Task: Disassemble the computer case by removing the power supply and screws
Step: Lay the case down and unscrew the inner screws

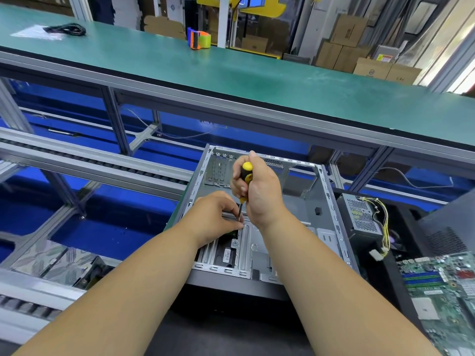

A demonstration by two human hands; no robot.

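An open grey computer case (312, 201) lies on its side in front of me, its inside mostly bare metal. My right hand (259, 191) grips a screwdriver (245, 176) with a yellow and black handle, held upright, its shaft pointing down into the case's near left part. My left hand (216, 217) pinches the lower shaft near the tip with thumb and fingers; the tip and any screw are hidden. A grey power supply (362, 217) with yellow wires stands outside the case, just to its right.
A green motherboard (442, 291) lies at the lower right, beside a dark case panel (447, 232). A long green workbench (231, 70) runs across the back with a tape dispenser (199, 38) and a black cable (66, 29). A roller conveyor (90, 160) lies left.
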